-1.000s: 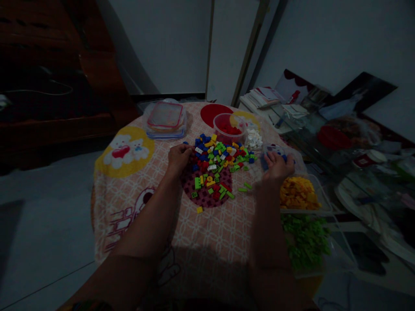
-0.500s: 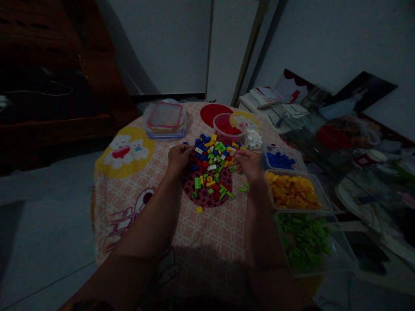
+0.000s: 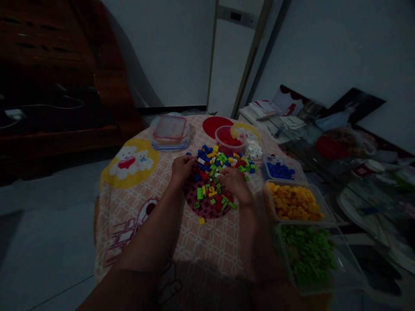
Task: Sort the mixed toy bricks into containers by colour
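A loose pile of mixed toy building bricks [image 3: 212, 162] in blue, green, yellow, red and white lies on the patterned tablecloth [image 3: 207, 246]. At the pile's left edge is my left hand [image 3: 182, 169], its fingers drawn together; what they hold, if anything, is hidden. A blue brick [image 3: 188, 153] shows just beyond those fingers. My right hand [image 3: 234, 183] reaches over the pile from the right, with thumb and fingertips closed on a small white brick [image 3: 219, 174]. One yellow brick [image 3: 202, 221] lies apart, toward me.
On the right stand boxes of blue bricks [image 3: 280, 171], yellow bricks [image 3: 295, 202] and green bricks [image 3: 308, 255]. A round tub [image 3: 231, 147] with red bricks and a heap of white bricks [image 3: 253, 149] are behind the pile. Stacked lidded containers [image 3: 170, 131] sit back left.
My right hand has moved left from the pile's right edge to its middle, onto a white brick. My left hand stays at the left edge. The camera view has tilted up slightly.
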Demonstrator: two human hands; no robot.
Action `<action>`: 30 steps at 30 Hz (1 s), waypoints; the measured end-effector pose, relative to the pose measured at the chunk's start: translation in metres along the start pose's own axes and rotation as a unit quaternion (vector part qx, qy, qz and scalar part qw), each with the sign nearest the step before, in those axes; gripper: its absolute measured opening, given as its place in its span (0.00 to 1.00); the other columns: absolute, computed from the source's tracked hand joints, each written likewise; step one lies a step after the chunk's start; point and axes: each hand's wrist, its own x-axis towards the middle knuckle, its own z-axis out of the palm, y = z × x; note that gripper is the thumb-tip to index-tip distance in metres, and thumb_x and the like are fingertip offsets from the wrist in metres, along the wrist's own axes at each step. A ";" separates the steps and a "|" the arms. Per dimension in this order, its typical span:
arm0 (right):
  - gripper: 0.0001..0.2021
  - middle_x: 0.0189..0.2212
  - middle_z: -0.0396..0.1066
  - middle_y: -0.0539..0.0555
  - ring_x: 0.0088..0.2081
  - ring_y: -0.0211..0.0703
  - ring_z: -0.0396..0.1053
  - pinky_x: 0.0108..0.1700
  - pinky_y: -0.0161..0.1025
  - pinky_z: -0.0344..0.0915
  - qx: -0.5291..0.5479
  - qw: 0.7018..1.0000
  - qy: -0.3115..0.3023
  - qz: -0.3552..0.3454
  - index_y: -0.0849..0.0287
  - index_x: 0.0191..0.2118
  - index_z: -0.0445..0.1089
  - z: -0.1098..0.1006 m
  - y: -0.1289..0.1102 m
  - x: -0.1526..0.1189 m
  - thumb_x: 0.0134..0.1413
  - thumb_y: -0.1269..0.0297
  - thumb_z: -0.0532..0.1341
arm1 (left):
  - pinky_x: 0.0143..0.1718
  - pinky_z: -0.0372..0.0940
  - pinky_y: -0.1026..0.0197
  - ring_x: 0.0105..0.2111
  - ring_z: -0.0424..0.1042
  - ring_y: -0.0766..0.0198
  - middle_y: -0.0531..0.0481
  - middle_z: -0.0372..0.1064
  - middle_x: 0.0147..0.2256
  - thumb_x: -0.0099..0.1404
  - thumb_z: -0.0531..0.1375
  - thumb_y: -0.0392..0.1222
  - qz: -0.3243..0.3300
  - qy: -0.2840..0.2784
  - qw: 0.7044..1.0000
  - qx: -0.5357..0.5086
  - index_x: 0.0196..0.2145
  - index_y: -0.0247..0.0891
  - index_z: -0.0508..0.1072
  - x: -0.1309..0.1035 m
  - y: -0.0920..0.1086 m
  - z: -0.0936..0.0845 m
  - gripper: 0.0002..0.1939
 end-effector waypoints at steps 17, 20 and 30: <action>0.24 0.26 0.73 0.44 0.26 0.40 0.77 0.24 0.32 0.72 0.300 0.855 0.423 0.006 0.60 0.55 0.69 -0.083 0.012 0.078 0.49 0.68 0.61 | 0.24 0.62 0.65 0.21 0.69 0.65 0.54 0.72 0.22 0.59 0.60 0.42 -0.005 0.003 1.000 0.003 0.31 0.37 0.79 -0.003 0.004 0.000 0.08; 0.22 0.26 0.74 0.44 0.25 0.40 0.76 0.23 0.31 0.71 0.291 0.873 0.392 -0.011 0.59 0.50 0.72 -0.085 0.011 0.069 0.46 0.68 0.63 | 0.25 0.62 0.65 0.21 0.69 0.66 0.54 0.73 0.23 0.58 0.61 0.42 -0.004 0.002 1.000 0.003 0.31 0.37 0.79 -0.002 0.002 0.000 0.08; 0.04 0.19 0.73 0.47 0.20 0.39 0.70 0.24 0.33 0.67 0.073 0.994 0.066 -0.041 0.57 0.27 0.76 -0.037 -0.010 0.028 0.50 0.67 0.64 | 0.25 0.62 0.65 0.21 0.70 0.65 0.53 0.73 0.23 0.59 0.62 0.42 -0.001 0.000 1.000 0.001 0.30 0.38 0.79 -0.002 0.001 0.000 0.08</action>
